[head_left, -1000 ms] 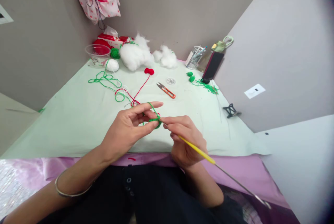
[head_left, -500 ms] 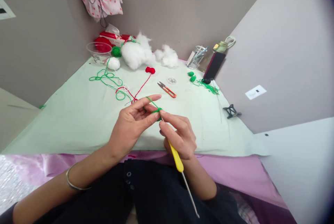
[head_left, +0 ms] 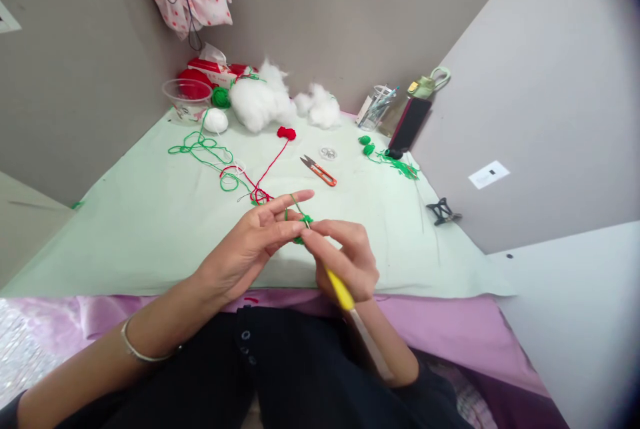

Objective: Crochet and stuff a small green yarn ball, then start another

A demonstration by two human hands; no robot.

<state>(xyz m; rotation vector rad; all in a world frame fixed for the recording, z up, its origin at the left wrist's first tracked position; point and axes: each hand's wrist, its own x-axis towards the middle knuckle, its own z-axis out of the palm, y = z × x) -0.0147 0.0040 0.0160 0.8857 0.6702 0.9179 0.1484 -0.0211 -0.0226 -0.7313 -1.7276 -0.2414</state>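
Observation:
My left hand point(head_left: 250, 242) pinches a small green crochet piece point(head_left: 306, 221) between thumb and fingers, with green yarn running over its outstretched index finger. My right hand point(head_left: 350, 259) is closed around a crochet hook point(head_left: 341, 289) with a yellow grip, whose tip meets the green piece. The hook's lower metal end is blurred over my right forearm. Just beyond my fingers, red yarn point(head_left: 260, 195) lies tangled on the pale green cloth. A loose heap of green yarn point(head_left: 200, 145) is to the left of it.
Orange-handled snips point(head_left: 320, 171), a small clear dish point(head_left: 328, 153) and a red knitted piece point(head_left: 287, 133) lie mid-table. Behind are white stuffing point(head_left: 260, 99), a white ball point(head_left: 215, 121) and a plastic tub point(head_left: 187, 99). On the right stand a phone point(head_left: 410, 123) and a cup of pens point(head_left: 375, 109).
Both hands have shifted slightly down, and my left hand has tilted flatter. The hook has turned in my right hand, its lower end swinging right. The view has moved slightly.

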